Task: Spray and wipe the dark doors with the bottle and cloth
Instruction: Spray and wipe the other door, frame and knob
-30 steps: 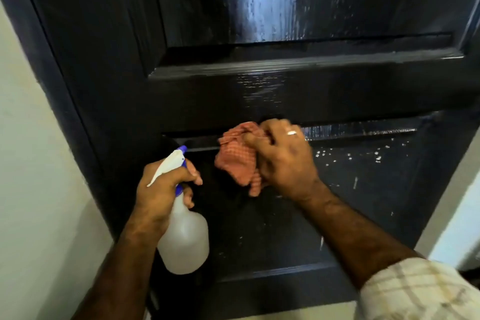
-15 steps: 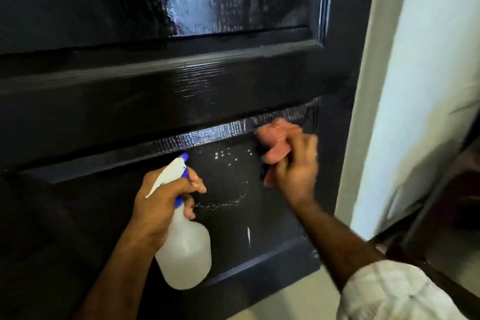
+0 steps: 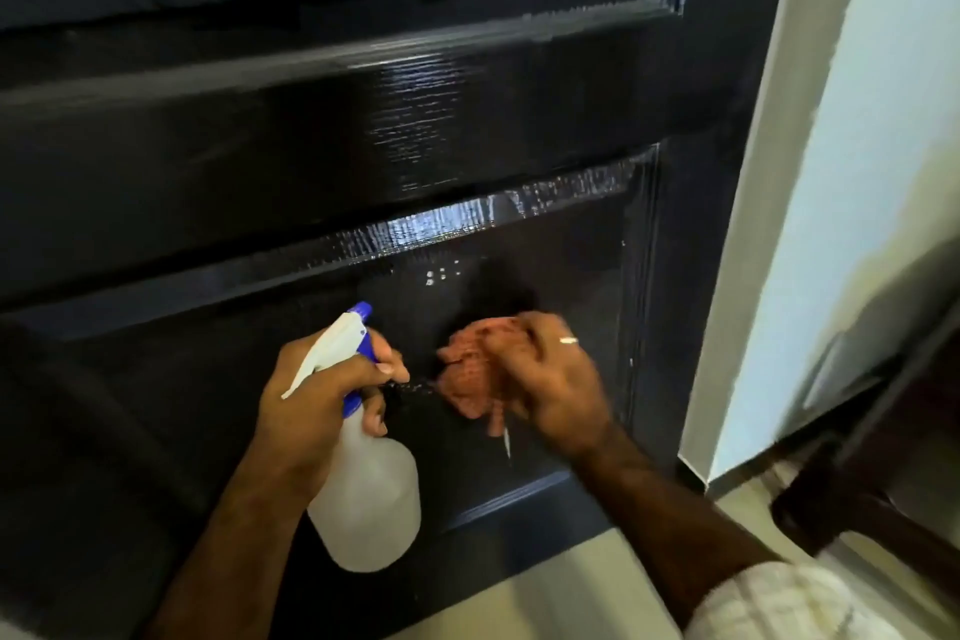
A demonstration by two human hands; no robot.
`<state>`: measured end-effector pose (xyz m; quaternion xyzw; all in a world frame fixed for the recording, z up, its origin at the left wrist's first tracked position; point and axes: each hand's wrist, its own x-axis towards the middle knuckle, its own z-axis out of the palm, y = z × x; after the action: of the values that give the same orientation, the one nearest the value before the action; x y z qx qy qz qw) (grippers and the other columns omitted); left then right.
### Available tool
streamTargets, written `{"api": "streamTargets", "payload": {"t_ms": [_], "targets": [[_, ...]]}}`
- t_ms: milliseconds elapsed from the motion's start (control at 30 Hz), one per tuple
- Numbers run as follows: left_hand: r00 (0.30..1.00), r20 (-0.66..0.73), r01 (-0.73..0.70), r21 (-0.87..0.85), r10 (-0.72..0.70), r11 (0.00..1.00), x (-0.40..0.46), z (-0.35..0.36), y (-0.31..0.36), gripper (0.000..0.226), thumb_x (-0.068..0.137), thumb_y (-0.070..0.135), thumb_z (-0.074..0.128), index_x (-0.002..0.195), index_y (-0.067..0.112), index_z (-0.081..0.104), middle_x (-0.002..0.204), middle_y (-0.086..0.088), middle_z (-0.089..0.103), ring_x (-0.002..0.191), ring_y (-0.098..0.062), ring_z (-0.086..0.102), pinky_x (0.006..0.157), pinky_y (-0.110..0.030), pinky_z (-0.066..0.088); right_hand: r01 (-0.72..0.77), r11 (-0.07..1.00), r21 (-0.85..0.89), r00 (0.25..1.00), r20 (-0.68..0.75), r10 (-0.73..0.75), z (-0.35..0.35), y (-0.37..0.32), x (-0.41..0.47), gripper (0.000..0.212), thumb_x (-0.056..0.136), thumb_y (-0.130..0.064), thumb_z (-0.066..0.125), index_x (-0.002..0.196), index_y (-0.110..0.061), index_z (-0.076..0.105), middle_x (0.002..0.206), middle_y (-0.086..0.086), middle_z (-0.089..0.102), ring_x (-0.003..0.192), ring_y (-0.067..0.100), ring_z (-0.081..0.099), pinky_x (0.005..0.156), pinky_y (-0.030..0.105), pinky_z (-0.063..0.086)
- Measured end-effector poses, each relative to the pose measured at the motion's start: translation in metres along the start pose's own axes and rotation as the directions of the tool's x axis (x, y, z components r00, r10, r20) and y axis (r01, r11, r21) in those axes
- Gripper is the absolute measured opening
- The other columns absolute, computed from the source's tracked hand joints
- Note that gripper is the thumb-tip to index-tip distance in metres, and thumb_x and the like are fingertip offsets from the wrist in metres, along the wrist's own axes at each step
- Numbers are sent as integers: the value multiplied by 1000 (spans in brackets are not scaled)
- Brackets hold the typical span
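A glossy dark panelled door (image 3: 363, 130) fills most of the head view, its surface wet and streaked. My left hand (image 3: 317, 395) grips the neck of a translucent white spray bottle (image 3: 371, 499) with a white and blue trigger head, nozzle aimed at the lower panel. My right hand (image 3: 550, 379), wearing a ring, holds a crumpled reddish checked cloth (image 3: 467, 374) pressed against the lower panel, just right of the bottle. A few droplets (image 3: 441, 274) sit on the panel above the cloth.
A pale door frame and wall (image 3: 831, 172) run down the right side. Dark wooden furniture (image 3: 857, 499) stands low at the right on a light floor (image 3: 571, 587).
My right hand swept the cloth from the panel's top left to its top right corner, then down and left to the middle. The view shifted right. My left hand kept holding the bottle.
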<state>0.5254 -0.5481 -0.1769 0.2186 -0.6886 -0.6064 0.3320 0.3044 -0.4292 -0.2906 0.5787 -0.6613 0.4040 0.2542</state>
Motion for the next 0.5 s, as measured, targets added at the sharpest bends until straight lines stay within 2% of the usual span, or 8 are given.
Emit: {"api": "streamTargets", "payload": {"t_ms": [67,133,200,267,333,400,467,500], "targets": [[1000,-2,14,11,-14,1000,-2,-8,-3,7,80,6,70,84,2,72,88,-26,72,47,-24,50,47,-32,50,-239,970,48,939,-242,244,-6,12,-5,44,86,-15,67,130,-22,73,124,3,53,97,19,62,84,39,57],[1000,-5,9,3,-9,1000,-3,-15,-4,5,83,3,68,84,1,72,88,-28,70,47,-24,49,47,-32,50,-443,867,227,700,-517,493,-14,13,18,41,85,-2,68,123,-17,76,110,10,54,88,17,60,81,41,56],[1000,-12,5,-5,-5,1000,-3,-21,-6,6,80,7,68,81,5,74,89,-31,69,48,-24,50,48,-32,50,-427,830,358,528,-647,551,-21,-4,59,41,89,1,69,125,-16,77,105,14,57,87,17,61,81,34,56],[999,-46,-2,-6,1,1000,-5,-24,-7,6,84,2,67,83,3,73,91,-31,69,48,-24,49,50,-33,48,-335,875,350,595,-642,484,-15,-34,91,43,88,4,70,126,-15,77,108,15,57,92,21,62,82,31,54],[998,-65,-6,-14,5,1000,-6,-30,-9,7,84,-3,63,87,-3,69,93,-33,68,47,-25,48,51,-33,47,-187,962,201,815,-515,266,1,-62,94,49,83,3,68,128,-16,73,116,16,54,98,28,61,81,34,52],[998,-65,-24,-21,23,999,-11,-35,-9,8,85,-6,60,88,-6,67,93,-33,68,47,-27,46,50,-34,46,-7,999,48,959,-281,20,17,-66,66,53,82,-5,69,133,-18,69,127,15,51,105,33,60,80,38,54],[998,-64,-27,-41,24,999,-15,-39,-10,7,84,-1,64,86,-1,71,92,-30,70,48,-27,48,49,-33,49,46,999,24,993,-107,-44,18,-49,33,54,79,-7,73,132,-17,73,133,16,52,113,23,56,89,25,55],[998,-63,-23,-52,20,998,-16,-40,-11,7,81,5,67,85,2,72,91,-28,71,48,-26,50,48,-33,50,-8,999,36,994,-113,12,12,-41,22,50,79,-8,72,128,-16,76,133,16,54,113,16,53,92,13,50]]}}
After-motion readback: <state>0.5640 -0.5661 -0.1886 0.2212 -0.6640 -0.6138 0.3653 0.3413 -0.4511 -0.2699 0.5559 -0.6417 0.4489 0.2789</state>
